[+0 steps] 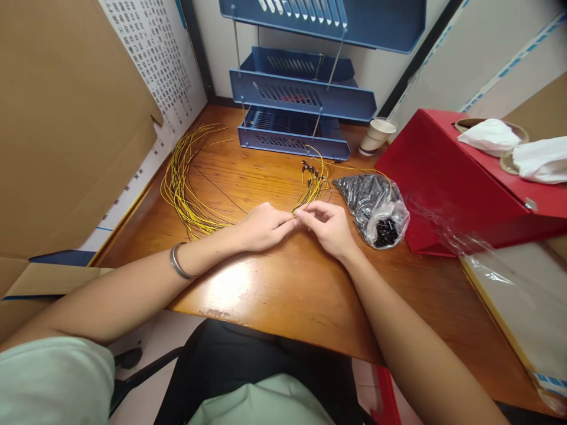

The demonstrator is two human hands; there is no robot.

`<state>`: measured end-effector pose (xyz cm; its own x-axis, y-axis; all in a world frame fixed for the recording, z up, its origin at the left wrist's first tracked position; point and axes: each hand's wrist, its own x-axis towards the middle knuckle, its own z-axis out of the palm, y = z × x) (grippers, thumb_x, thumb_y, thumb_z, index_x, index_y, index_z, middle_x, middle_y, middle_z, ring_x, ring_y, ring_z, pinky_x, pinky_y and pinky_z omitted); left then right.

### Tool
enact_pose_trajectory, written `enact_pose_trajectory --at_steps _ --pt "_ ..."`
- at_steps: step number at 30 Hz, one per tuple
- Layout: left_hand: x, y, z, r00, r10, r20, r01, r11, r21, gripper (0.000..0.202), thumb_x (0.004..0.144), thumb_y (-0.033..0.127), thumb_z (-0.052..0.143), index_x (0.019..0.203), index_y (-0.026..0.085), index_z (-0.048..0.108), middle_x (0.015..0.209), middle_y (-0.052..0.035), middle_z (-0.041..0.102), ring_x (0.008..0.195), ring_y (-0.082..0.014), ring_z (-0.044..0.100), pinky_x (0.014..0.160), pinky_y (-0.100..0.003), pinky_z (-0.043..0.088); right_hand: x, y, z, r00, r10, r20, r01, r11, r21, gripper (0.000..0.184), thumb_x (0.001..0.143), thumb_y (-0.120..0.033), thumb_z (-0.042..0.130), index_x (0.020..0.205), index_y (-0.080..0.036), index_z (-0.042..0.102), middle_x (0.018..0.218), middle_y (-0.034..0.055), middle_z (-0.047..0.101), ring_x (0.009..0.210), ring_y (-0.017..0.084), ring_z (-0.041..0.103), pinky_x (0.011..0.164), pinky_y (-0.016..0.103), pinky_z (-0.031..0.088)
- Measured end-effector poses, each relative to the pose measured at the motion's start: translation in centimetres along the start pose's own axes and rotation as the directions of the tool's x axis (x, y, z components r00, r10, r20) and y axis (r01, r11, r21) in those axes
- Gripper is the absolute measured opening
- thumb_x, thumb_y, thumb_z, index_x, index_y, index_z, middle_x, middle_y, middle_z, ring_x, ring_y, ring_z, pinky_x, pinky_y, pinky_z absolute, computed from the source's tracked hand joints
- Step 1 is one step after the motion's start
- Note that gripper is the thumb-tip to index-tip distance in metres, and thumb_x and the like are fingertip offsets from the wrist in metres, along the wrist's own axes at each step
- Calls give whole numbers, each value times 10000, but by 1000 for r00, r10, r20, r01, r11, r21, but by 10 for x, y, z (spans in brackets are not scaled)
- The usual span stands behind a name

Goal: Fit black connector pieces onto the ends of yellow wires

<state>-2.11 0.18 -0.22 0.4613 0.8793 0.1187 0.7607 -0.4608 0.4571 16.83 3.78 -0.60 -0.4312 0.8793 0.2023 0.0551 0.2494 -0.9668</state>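
Yellow wire bunch [312, 192] extends beyond grip, long axis leading away; left hand [264, 227] and right hand [331, 229] equally near, fingertips together, pinching its near end; bag of black parts [361, 198] right of grip

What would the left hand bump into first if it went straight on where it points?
Probably the right hand: the left hand points across at its fingertips, and the two look close to touching at the yellow wires, though any gap is hard to judge.
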Motion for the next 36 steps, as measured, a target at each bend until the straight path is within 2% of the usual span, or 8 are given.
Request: enact_pose_trajectory --at_steps 3,5,9,12,21,23,28,36 --pt "0 0 0 1000 4 -3 -4 1000 -9 456 1052 389 361 739 179 619 627 9 630 548 -121 484 735 -312 354 0 1 0 1000 -19 22 20 999 -28 332 767 -487 821 688 -181 721 616 3 636 557 108 492 531 270 363" --pt "0 0 0 1000 3 -7 -3 1000 -18 470 1055 409 365 726 178 608 621 13 620 545 -118 475 723 -307 350 3 4 -2 993 -7 -121 10 1000 28 369 746 -504 831 641 -183 681 548 -26 562 509 90 434 499 263 330" --pt "0 0 0 1000 1 -19 -1 1000 -13 495 1059 433 370 690 175 574 600 16 596 553 -120 468 698 -296 339 8 10 -6 910 106 -400 6 964 267 429 671 -564 857 661 -200 630 470 -89 408 427 60 292 422 247 210" --pt "0 0 1 1000 2 -16 -2 1000 -6 495 1061 432 370 693 175 578 607 17 604 554 -118 468 702 -295 337 9 11 -6 934 105 -340 -3 958 287 405 672 -547 862 702 -199 656 486 -85 428 432 60 302 421 245 205" --pt "0 0 0 1000 13 -8 -13 1000 -1 474 1059 405 361 735 177 621 614 13 619 538 -119 478 711 -298 347 0 -1 0 1000 -28 -13 28 999 25 317 738 -484 832 719 -178 750 605 -5 637 530 96 480 510 259 356" --pt "0 0 -1 1000 12 -7 -12 1000 -5 469 1058 401 365 741 176 626 620 14 625 540 -116 484 714 -296 349 0 0 0 998 -46 -46 47 999 8 333 758 -482 819 657 -179 721 561 -17 597 512 90 454 500 259 339" --pt "0 0 0 1000 6 -19 -7 1000 -12 488 1060 422 379 694 170 582 601 18 604 535 -110 454 707 -294 342 8 11 -4 922 57 -384 45 967 252 349 743 -516 823 709 -197 687 470 -86 423 421 64 308 422 251 213" --pt "0 0 -1 1000 4 -3 -4 1000 -6 482 1057 409 375 686 172 572 590 21 583 531 -112 439 711 -304 330 2 2 0 987 -7 -159 25 993 111 409 738 -582 809 749 -187 703 525 -58 493 472 75 373 465 250 274"
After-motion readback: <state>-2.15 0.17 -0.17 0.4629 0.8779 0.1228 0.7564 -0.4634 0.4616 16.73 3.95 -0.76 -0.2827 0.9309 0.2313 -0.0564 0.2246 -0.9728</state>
